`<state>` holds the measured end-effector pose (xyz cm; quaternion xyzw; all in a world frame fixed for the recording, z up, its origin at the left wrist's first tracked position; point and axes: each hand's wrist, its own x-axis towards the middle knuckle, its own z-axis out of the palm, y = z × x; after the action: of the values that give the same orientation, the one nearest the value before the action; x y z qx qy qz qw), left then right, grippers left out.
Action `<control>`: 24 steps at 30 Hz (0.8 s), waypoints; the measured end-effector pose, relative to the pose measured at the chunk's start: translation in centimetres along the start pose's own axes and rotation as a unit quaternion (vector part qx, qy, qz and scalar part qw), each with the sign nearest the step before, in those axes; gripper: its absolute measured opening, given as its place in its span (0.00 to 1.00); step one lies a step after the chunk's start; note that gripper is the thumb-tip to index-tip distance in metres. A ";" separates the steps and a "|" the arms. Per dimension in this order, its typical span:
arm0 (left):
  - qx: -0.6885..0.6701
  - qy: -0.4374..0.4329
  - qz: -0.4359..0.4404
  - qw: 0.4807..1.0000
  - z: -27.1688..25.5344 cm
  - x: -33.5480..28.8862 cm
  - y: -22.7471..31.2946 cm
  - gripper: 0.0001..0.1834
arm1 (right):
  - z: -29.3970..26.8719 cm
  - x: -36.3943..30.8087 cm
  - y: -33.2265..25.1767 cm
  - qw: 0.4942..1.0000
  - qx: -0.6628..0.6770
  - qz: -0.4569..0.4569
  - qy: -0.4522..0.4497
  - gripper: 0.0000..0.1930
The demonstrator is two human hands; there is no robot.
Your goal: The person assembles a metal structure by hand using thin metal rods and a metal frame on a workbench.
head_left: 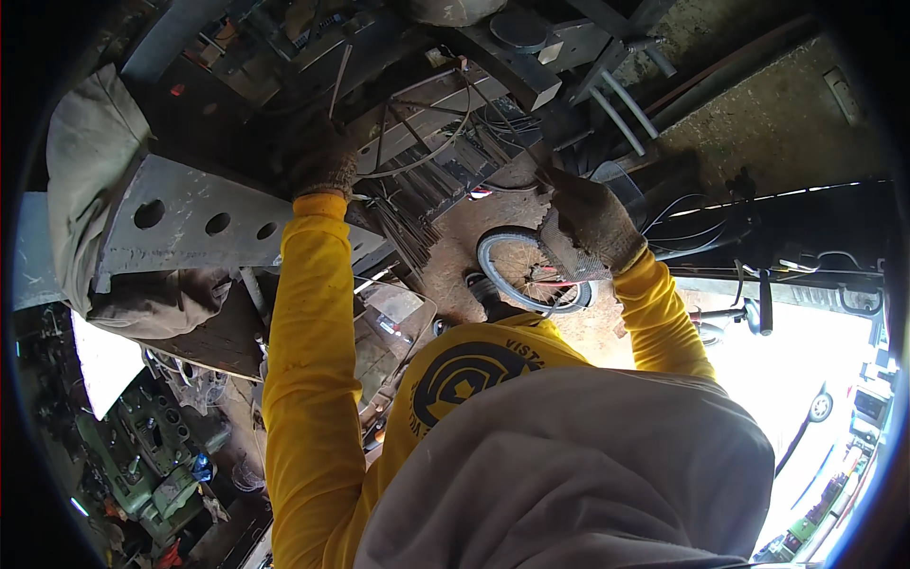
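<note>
Both my hands wear brown knitted work gloves. My left hand [318,159] reaches far forward into shadow, beside a grey steel beam [180,232] with round holes. Its fingers are too dark to make out. A thin rod [339,81] rises just beyond that hand, and whether I hold it does not show. Next to it, many thin metal strips [412,180] lie bunched together. My right hand [592,220] is raised over the floor to the right, its fingers bent inward. What they close on, if anything, is hidden. A cable [431,156] loops between the hands.
Below my right hand a bicycle wheel [485,261] shows on the brown floor. Grey-brown cloth [95,161] drapes over the beam's left end. Thick steel pieces [517,71] stand ahead. A green machine [156,460] is at lower left, and bright daylight enters on the right.
</note>
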<state>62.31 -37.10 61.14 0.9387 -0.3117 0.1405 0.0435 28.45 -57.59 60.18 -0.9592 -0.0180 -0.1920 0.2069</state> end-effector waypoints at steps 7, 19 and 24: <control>-0.041 0.038 0.000 0.998 0.5 0.3 -0.4 0.20 | 2.3 0.5 -2.7 0.996 0.056 0.031 0.055 0.11; -0.053 -0.026 -0.036 0.998 -1.2 -0.4 1.0 0.17 | 15.2 13.9 -17.5 0.556 0.630 0.449 0.305 0.23; -0.040 0.020 -0.026 0.999 0.4 0.0 -0.2 0.18 | 10.7 10.0 -14.5 0.691 0.526 0.393 0.303 0.17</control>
<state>62.52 -36.98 60.73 0.9411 -0.2914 0.1451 0.0911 39.86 -40.52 60.61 -0.5030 0.3261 -0.3326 0.7280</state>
